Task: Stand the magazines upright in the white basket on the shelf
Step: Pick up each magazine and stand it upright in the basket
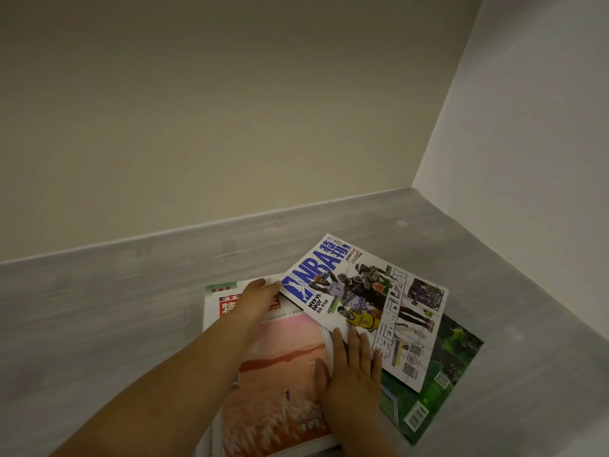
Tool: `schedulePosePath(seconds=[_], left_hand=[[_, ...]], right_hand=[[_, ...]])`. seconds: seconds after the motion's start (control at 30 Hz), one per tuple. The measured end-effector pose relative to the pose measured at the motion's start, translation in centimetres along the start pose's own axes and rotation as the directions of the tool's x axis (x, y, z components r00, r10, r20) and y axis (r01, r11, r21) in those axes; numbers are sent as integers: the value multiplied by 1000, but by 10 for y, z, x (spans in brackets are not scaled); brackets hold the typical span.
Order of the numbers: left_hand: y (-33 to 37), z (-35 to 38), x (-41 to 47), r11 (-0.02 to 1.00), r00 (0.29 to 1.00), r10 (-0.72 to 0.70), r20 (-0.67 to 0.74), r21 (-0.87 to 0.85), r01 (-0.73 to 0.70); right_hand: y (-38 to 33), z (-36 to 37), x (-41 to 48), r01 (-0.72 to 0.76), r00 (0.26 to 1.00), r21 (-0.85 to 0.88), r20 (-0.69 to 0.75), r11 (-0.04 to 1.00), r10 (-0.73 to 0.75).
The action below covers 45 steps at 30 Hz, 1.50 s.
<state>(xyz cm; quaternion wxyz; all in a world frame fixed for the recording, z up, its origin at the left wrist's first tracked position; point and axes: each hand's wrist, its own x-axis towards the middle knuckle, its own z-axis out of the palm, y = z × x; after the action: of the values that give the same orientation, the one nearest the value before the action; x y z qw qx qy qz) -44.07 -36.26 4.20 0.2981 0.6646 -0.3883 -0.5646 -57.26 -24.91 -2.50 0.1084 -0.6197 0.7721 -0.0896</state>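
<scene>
In the head view, three magazines are seen lying flat in a loose, overlapping pile on a pale grey wood-grain surface (pixel 99 311) set into a corner between a cream wall (pixel 230 110) and a lighter white wall (pixel 534 127). Uppermost is the white glossy NBA magazine with blue lettering and basketball players on its cover (pixel 372 305), turned at an angle so that its title points towards the back left. Beneath it, at the right, a green magazine with a landscape cover and a barcode (pixel 441 384) is partly covered, its lower right corner left exposed. At the left, a magazine with a pinkish-orange field scene and a red title block (pixel 280 367) is laid nearest the camera, its right edge tucked under the NBA magazine.

The left hand (pixel 253 303) is stretched across the orange magazine, its fingertips placed at the near left corner of the NBA magazine; whether that corner is pinched cannot be told, since the fingers are hidden by the back of the hand. The right hand (pixel 352 367) is laid flat with fingers held together and extended, pressed on the lower edge of the NBA magazine where it overlaps the orange one. No magazine is held upright
</scene>
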Motion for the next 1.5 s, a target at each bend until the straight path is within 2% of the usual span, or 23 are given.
schedulePosePath(seconds=[0.07,0.1,0.2,0.33,0.37,0.5,0.6,0.7,0.77,0.9,1.1,1.17,1.23,1.3,1.37,1.43,1.5], left_hand=[[6,6,1,1000,999,20,40,13,-20],[9,9,1,999,998,32,48,13,-32],[16,14,7,997,998,54,24,54,-55],[18,16,7,999,1000,-4,9,46,4],[17,14,4,1000,999,-28,24,15,27],[5,-1,-15,997,993,-70,91,-32,73],[-2,-18,-31,993,997,-33,64,-112,40],[-7,-38,-47,985,1000,8,-1,-173,-8],[-9,-56,-58,980,998,44,-41,-193,-52],[-11,-101,-84,961,987,147,-60,-226,-157],[-6,-190,-132,897,911,405,-80,-157,-413],[-4,-225,-149,871,875,478,-83,-88,-484],[-4,-259,-168,848,845,528,-85,-10,-530],[-7,-294,-185,832,826,554,-101,52,-552],[-11,-326,-200,823,813,568,-123,106,-559],[-16,-355,-211,814,805,578,-137,168,-556],[-22,-379,-221,810,800,579,-155,222,-543]], right_hand=[[0,-5,1,-16,998,-4,-65,1000,16],[-2,-9,-2,-24,996,-65,-87,998,19],[-13,-19,-6,-1,1000,-71,-7,997,0],[-7,-23,-7,-43,999,-35,-16,998,42],[-5,-20,-7,-36,998,-41,59,998,39],[-3,-13,-5,25,998,-122,-58,992,-32],[-10,-23,-11,93,994,-128,-49,987,-100],[-20,-33,-21,203,979,-163,29,966,-201],[-24,-35,-28,230,972,-111,64,967,-224],[-41,-25,-25,309,944,123,76,943,-320],[-111,-42,-11,344,937,239,-24,908,-349],[-142,-54,-7,335,941,381,-82,862,-329],[-174,-71,1,274,958,606,-102,747,-269],[-205,-91,11,222,961,728,-51,649,-272],[-238,-105,20,183,931,746,77,640,-356],[-273,-110,23,142,856,774,218,618,-469],[-306,-109,16,168,804,738,281,654,-523]])
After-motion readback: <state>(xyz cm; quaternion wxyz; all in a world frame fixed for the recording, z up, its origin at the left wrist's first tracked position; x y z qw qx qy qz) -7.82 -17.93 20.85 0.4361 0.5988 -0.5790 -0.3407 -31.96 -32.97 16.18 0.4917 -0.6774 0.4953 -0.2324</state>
